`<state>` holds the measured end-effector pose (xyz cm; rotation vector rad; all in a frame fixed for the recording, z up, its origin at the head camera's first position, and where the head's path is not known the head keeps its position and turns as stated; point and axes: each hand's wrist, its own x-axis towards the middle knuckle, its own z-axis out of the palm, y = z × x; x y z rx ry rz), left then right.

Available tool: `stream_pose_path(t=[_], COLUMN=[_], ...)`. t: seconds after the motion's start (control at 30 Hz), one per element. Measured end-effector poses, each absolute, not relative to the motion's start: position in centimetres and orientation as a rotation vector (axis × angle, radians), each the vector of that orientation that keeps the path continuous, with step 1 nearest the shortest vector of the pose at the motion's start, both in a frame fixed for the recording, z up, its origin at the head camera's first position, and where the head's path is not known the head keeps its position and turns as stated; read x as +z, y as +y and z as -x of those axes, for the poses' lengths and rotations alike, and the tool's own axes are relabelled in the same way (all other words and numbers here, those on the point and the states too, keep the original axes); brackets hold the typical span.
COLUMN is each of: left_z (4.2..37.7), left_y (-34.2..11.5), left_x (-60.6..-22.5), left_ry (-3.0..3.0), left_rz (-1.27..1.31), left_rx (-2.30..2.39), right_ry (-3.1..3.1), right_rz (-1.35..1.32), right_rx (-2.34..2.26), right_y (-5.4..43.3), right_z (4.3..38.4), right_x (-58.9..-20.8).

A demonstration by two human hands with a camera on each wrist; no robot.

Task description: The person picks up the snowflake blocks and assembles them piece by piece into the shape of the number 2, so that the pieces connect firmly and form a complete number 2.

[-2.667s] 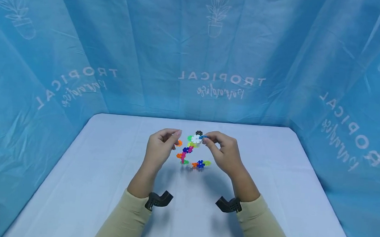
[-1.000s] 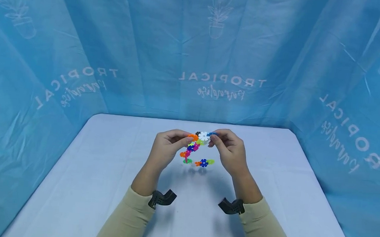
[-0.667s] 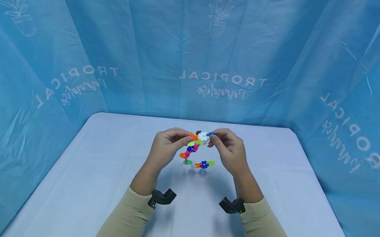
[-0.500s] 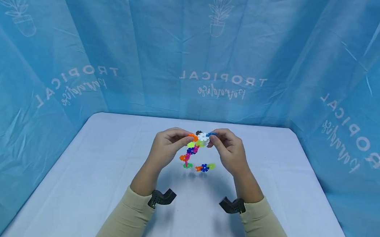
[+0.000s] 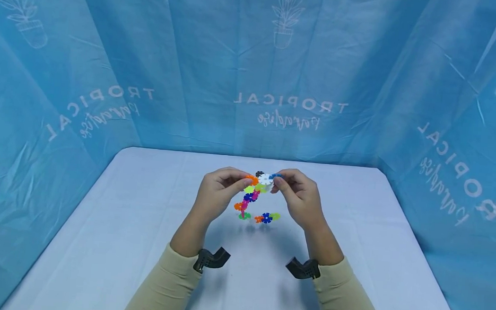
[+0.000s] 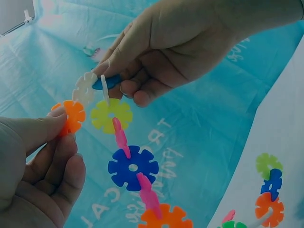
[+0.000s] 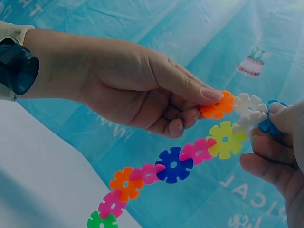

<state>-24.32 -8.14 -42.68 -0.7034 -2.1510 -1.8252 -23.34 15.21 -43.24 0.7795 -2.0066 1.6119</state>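
My left hand [image 5: 213, 195] pinches an orange notched flower-shaped connector disc [image 7: 223, 103] between thumb and forefinger. My right hand [image 5: 302, 198] pinches a blue disc [image 6: 113, 81], its edge partly covered by the fingers. Between the hands, a white disc [image 7: 250, 101] meets the orange disc's edge; how deeply they interlock is unclear. A second white disc [image 7: 251, 122] links the blue disc to a yellow disc [image 7: 227, 140]. From there a chain of pink, dark blue [image 7: 174, 165], orange and green [image 7: 102, 221] discs hangs down, ending in orange, blue and yellow-green pieces.
The chain's lower end hangs over a white-covered table [image 5: 151, 272]. In the head view, a black disc [image 5: 259, 173] shows behind the white one; whether it is attached cannot be told. Blue printed curtains [image 5: 193, 66] enclose the back and sides.
My left hand has moved right, bringing the orange disc from apart to against the white disc. My right hand shifted slightly right. The hanging chain swayed a little.
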Motion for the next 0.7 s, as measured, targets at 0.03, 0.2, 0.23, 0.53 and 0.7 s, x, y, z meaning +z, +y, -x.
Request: stream_pose_path(t=[0.03,0.2,0.23,0.53,0.7], left_z=[24.3,24.2,24.2,24.1,24.0], left_y=[-8.1,-8.1,-8.1,-7.8,-7.8], left_x=[-42.7,-42.8,-42.8,-42.8,-42.8], left_ry=[-2.153,-2.170,-2.175,-2.142,-2.132], left_rz=[0.706,0.701,0.692,0.667,0.674], left_rx=[-1.821,-1.781,-1.761,-1.642,-1.690], right_ry=[-2.009,-2.020,-2.020,-1.985,-1.996], right_rz=[-0.781,-0.791,-0.790,-0.783,-0.797], right_rx=[1.609,1.595,1.587,1.531,1.562], right_y=[15.2,14.9,14.8,14.0,14.2], right_z=[23.4,23.1,23.0,22.0,22.7], right_x=[-43.3,-43.1,-43.0,-41.8,-42.9])
